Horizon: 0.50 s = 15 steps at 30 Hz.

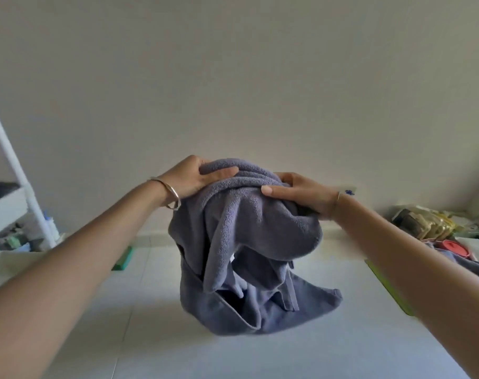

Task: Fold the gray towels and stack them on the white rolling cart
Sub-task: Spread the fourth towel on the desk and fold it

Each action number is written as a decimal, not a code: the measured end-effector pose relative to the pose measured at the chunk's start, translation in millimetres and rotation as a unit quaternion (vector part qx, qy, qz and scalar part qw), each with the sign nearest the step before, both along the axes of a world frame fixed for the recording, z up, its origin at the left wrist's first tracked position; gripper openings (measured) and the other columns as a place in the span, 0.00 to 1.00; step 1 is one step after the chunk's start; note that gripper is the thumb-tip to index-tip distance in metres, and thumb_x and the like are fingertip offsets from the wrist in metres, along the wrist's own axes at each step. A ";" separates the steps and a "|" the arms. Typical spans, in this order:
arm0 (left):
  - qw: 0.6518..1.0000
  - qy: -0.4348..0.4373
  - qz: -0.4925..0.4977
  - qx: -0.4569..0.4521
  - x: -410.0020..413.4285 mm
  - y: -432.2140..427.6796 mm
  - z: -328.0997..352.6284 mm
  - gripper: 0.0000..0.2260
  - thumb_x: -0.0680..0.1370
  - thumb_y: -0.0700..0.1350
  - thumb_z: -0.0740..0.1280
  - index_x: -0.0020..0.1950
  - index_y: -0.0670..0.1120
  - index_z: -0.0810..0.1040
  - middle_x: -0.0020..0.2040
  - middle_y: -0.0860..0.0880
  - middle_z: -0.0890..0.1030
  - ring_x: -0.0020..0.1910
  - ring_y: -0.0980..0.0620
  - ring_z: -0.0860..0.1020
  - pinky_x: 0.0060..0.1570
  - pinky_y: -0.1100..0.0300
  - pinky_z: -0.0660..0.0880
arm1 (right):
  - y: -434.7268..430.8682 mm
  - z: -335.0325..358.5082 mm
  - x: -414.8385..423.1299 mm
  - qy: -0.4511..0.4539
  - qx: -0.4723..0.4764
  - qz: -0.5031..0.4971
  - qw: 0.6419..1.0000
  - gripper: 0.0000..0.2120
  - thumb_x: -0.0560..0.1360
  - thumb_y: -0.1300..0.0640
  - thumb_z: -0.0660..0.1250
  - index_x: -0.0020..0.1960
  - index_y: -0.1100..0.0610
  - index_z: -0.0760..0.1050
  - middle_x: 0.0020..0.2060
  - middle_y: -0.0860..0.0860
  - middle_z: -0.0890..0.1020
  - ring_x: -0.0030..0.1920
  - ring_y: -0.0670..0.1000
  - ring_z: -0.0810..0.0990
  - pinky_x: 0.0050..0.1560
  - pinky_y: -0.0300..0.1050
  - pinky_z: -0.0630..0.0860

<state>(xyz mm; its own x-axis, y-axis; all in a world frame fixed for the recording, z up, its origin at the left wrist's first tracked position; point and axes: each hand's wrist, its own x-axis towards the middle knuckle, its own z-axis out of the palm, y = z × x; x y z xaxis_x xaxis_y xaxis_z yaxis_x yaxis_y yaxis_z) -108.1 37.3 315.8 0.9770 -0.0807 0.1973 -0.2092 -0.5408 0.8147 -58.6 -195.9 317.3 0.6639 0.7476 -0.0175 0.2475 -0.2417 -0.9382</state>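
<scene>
A crumpled gray towel (249, 250) hangs in the air in the middle of the head view, bunched at the top and drooping toward the white floor. My left hand (197, 179) grips the bunched top from the left, thumb over the fabric. My right hand (298, 195) holds the top from the right, with its thumb pressed on the cloth. The white rolling cart (11, 170) stands at the far left edge, only its post and a shelf showing.
More gray fabric (462, 266) lies at the right beside a red lid (451, 246) and packaged goods (424, 222). A green object (123, 259) sits on the floor by the wall. A plain wall fills the background.
</scene>
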 end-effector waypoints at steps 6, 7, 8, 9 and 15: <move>0.987 -0.148 0.033 -0.054 -48.3 33.3 117.6 0.21 0.69 0.64 0.69 0.48 0.48 0.83 0.45 0.50 0.85 0.46 0.55 0.81 0.50 0.62 0.76 | 46.4 120.1 -36.5 -0.099 0.106 0.037 0.989 0.11 0.71 0.52 0.64 0.50 0.56 0.77 0.41 0.49 0.84 0.41 0.46 0.83 0.41 0.37 0.78; 0.983 -0.174 0.038 -0.050 -57.0 37.9 135.4 0.18 0.70 0.63 0.69 0.47 0.49 0.83 0.43 0.52 0.85 0.44 0.58 0.80 0.48 0.65 0.76 | 52.2 138.8 -43.9 -0.120 0.114 0.043 0.985 0.12 0.71 0.51 0.64 0.50 0.56 0.77 0.41 0.49 0.84 0.42 0.46 0.83 0.41 0.38 0.78; 0.979 -0.195 0.038 -0.046 -64.2 39.0 150.7 0.14 0.72 0.60 0.67 0.45 0.50 0.83 0.41 0.55 0.84 0.42 0.61 0.80 0.45 0.68 0.75 | 55.9 153.1 -49.3 -0.134 0.121 0.050 0.982 0.12 0.71 0.51 0.64 0.51 0.56 0.77 0.41 0.49 0.84 0.42 0.46 0.83 0.41 0.38 0.78; 0.975 -0.216 0.039 -0.042 -72.5 39.2 167.6 0.11 0.75 0.57 0.66 0.44 0.51 0.82 0.38 0.57 0.84 0.40 0.64 0.79 0.43 0.70 0.74 | 59.4 168.8 -55.8 -0.149 0.131 0.058 0.978 0.12 0.71 0.51 0.64 0.51 0.56 0.77 0.41 0.49 0.84 0.41 0.46 0.83 0.41 0.38 0.78; 0.954 -0.291 0.057 -0.033 -94.1 33.2 226.0 0.12 0.76 0.57 0.65 0.42 0.51 0.82 0.35 0.60 0.83 0.38 0.67 0.78 0.41 0.72 0.72 | 61.8 218.6 -77.3 -0.203 0.185 0.066 0.959 0.15 0.71 0.52 0.64 0.55 0.58 0.76 0.42 0.49 0.84 0.44 0.47 0.83 0.43 0.38 0.78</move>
